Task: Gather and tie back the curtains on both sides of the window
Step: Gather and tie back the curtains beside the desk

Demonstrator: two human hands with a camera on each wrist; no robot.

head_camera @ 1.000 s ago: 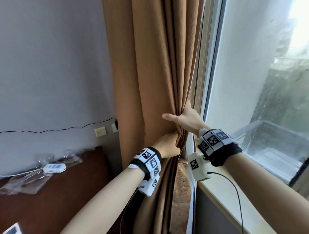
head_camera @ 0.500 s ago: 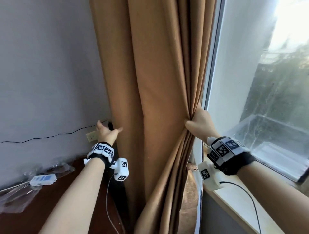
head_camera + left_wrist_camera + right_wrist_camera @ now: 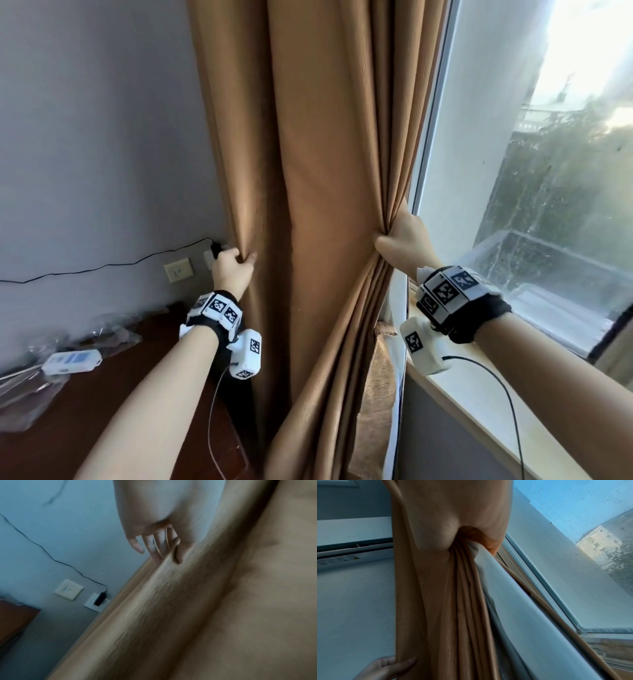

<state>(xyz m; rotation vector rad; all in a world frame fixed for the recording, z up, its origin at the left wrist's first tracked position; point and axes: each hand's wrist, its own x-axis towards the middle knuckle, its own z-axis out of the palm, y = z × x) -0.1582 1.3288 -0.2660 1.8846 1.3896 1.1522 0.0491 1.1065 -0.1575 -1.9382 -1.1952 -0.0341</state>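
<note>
A tan curtain (image 3: 318, 178) hangs between the grey wall and the window (image 3: 534, 164). My left hand (image 3: 245, 258) pinches the curtain's wall-side edge at about socket height. In the left wrist view the fingers (image 3: 157, 547) lie behind that edge of the curtain (image 3: 197, 608) and the thumb lies in front. My right hand (image 3: 390, 236) grips a bunch of folds at the window-side edge. In the right wrist view the right hand (image 3: 436, 539) is closed round the gathered folds (image 3: 464, 591), whose pale lining (image 3: 501, 588) shows. My left hand (image 3: 390, 668) appears low on the far edge.
Two wall sockets (image 3: 177, 269) with a black plug and cable sit just left of the curtain. A dark wooden desk (image 3: 113, 394) below holds a white device (image 3: 72, 361) and plastic bags. The white window sill (image 3: 479, 407) runs under my right forearm.
My left hand has let go of the bunch beside my right hand, moved left to the curtain's wall-side edge and taken hold of it. My right hand still holds its folds.
</note>
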